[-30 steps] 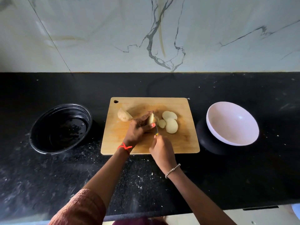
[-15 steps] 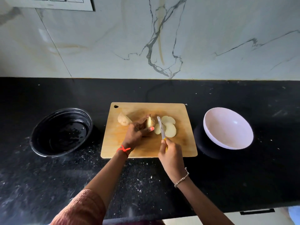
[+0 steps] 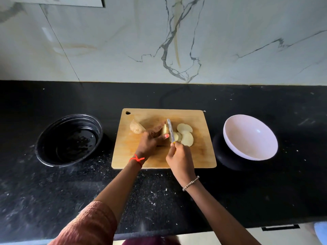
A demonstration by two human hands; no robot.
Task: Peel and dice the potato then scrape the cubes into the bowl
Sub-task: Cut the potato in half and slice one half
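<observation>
Head view: left hand [image 3: 150, 142] grip is clamped on the potato chunk [image 3: 164, 129], centre of frame on the cutting board [image 3: 200, 156], fingers curled over it with the thumb beside the cut face. Right hand [image 3: 178, 158] grip is closed round the handle of the knife [image 3: 170, 129]. The blade lies against the chunk's right-of-frame side, tip pointing up-frame toward the wall. Slices [image 3: 185, 137] lie flat and overlapping just right of the blade. A second potato piece [image 3: 136, 127] with brown skin showing sits on the board left of the left hand, close to it. White bowl [image 3: 251, 138] is on the worktop [image 3: 177, 200] right of frame, near the board, no cubes in it. Black bowl [image 3: 69, 138] is left of frame, also near the board. Handling, my read: raw potato is stiff and fairly dense, won't squash, but the cut faces are wet and starchy, so slippery. The chunk is small now, little left to hold. Best to pin it from the top and the far side, fingertips tucked back from the blade, flat face down if possible. The slices are light and will skate on the board, so stack them and press from above before cutting strips. Writing: no brand, label or text readable on the knife, board or bowls.
</observation>
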